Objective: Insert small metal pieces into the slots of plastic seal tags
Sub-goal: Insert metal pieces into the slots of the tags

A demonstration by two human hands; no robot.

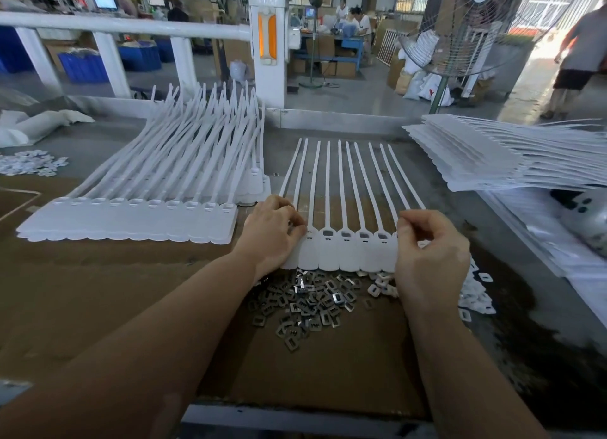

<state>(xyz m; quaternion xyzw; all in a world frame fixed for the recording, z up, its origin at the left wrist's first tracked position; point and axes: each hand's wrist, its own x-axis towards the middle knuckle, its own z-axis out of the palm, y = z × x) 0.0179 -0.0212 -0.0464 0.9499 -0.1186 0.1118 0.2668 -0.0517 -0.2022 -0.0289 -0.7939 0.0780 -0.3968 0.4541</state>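
A strip of joined white plastic seal tags (341, 251) lies flat before me, its thin tails fanning away. Several head slots in the middle hold a grey metal piece. My left hand (272, 235) rests on the strip's left end with curled fingertips at a slot; whether it pinches a metal piece is hidden. My right hand (430, 251) covers the strip's right end, with thumb and fingers curled together above the tags; what they pinch cannot be made out. A loose heap of small metal pieces (305, 304) lies on the cardboard just in front of the strip.
A stack of tag strips (131, 221) lies at the left, another stack (512, 156) at the right. Small white plastic caps (476, 294) lie right of the metal heap, more at far left (29, 164). A white railing (131, 26), a standing fan (473, 27) and people are beyond the bench.
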